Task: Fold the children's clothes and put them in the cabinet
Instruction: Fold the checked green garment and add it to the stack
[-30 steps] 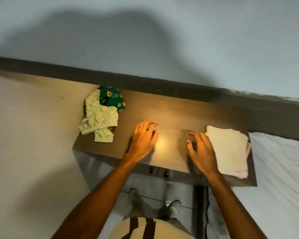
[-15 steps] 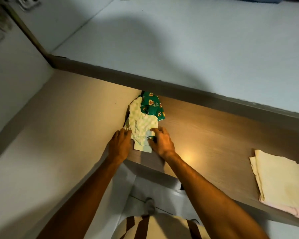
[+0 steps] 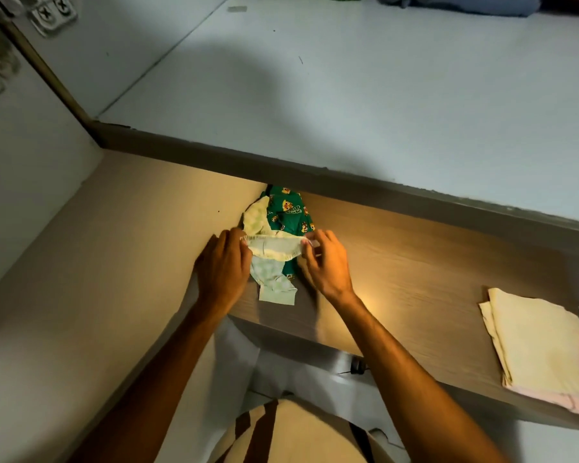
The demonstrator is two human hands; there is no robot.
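A small pale green patterned garment (image 3: 272, 262) lies at the left end of the wooden shelf (image 3: 415, 272). My left hand (image 3: 223, 267) and my right hand (image 3: 325, 262) each pinch one end of its stitched waistband and hold it stretched between them, lifted a little off the shelf. A dark green printed garment (image 3: 286, 212) lies crumpled just behind it, partly under the upper board. A folded stack, pale yellow cloth (image 3: 538, 342) on a pink one, rests at the shelf's right end.
A white upper surface (image 3: 348, 95) overhangs the shelf's back. A beige side panel (image 3: 97, 262) closes the left side. Folded blue clothing (image 3: 465, 5) lies at the far top right. A hinge plate (image 3: 52, 11) is at the top left.
Both hands moved left from the middle of the shelf to the pale green garment, took hold of its waistband and raised it. The view swung left, so the folded stack now sits far right.
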